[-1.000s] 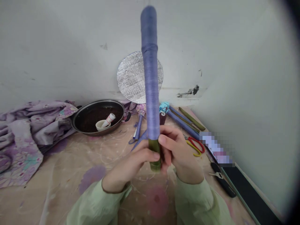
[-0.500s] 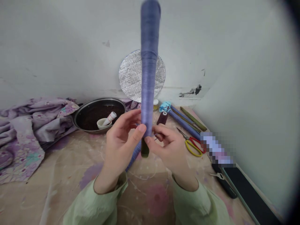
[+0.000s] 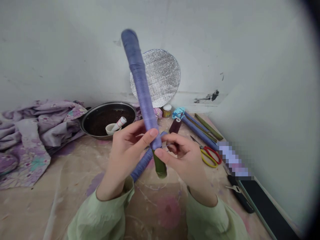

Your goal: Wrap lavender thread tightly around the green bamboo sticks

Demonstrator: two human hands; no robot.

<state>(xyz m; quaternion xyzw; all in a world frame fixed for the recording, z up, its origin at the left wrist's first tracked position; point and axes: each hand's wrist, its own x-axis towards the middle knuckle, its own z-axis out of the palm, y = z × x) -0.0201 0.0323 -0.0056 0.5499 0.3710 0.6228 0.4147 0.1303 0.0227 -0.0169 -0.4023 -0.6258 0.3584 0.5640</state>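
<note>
A long rod (image 3: 143, 87) wrapped in blue-purple thread leans with its top to the left; its bare green end (image 3: 160, 165) points down toward me. My left hand (image 3: 125, 151) grips the rod near the lower edge of the wrapping, thumb on the near side. My right hand (image 3: 183, 158) touches the rod where the thread meets the green part, its thumb and curled fingers close together around a thin thread. Behind my hands a second blue-wrapped rod (image 3: 142, 165) lies on the flowered cloth.
A dark pan (image 3: 96, 133) with a white bowl stands left, beside purple fabric (image 3: 30, 143). A dark thread cone (image 3: 175, 126), scissors (image 3: 210, 156), more rods (image 3: 198, 131), a key (image 3: 235, 188) and a black slab (image 3: 267, 208) lie right. A silver disc (image 3: 162, 76) leans on the wall.
The rod has tilted, its top moving left and down and its green end shifting right and lower. Both hands remain on it. The view has shifted slightly.
</note>
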